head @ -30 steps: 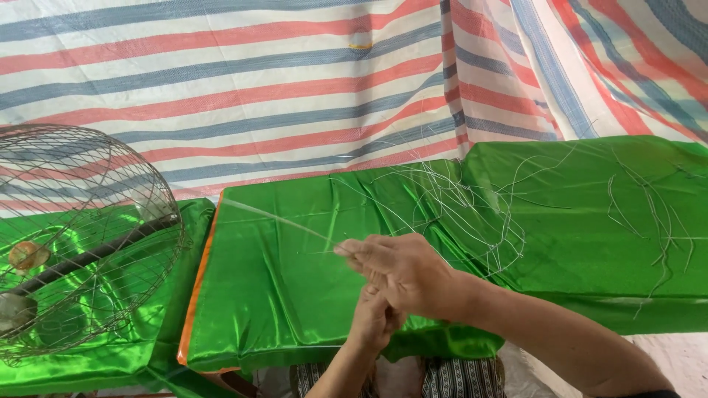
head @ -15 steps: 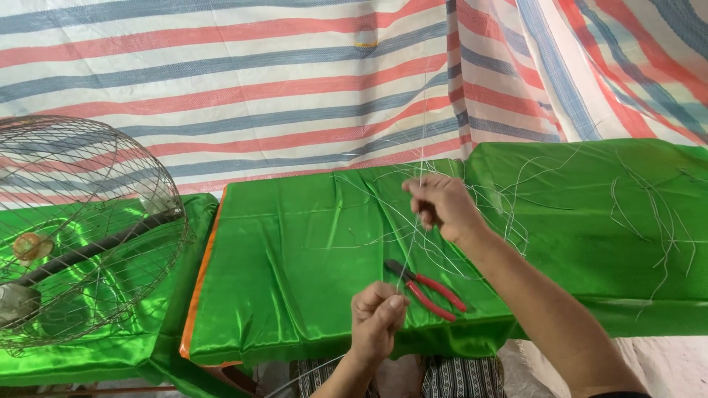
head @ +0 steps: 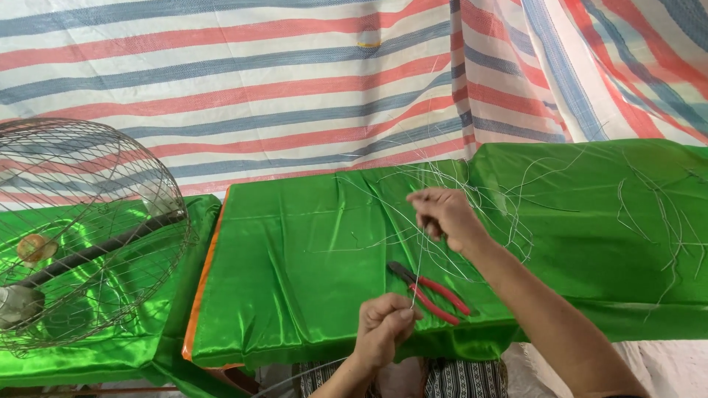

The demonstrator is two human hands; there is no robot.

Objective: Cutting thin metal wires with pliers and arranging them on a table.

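A thin grey wire [head: 419,267] runs taut between my two hands. My left hand [head: 385,329] pinches its lower end near the front edge of the green satin-covered table [head: 295,250]. My right hand [head: 445,216] is raised over the table and grips the upper end. Red-handled pliers [head: 435,292] lie on the cloth between the hands, untouched. A tangle of loose wires [head: 487,199] spreads on the cloth behind my right hand.
A round wire cage [head: 81,228] with a dark bar across it stands on a second green-covered table at the left. More loose wire pieces [head: 664,214] lie on the right table. A striped tarpaulin [head: 258,81] hangs behind.
My right hand has risen away from the left, drawing the wire out between them and uncovering the pliers. In the last half second both hands stay nearly still.
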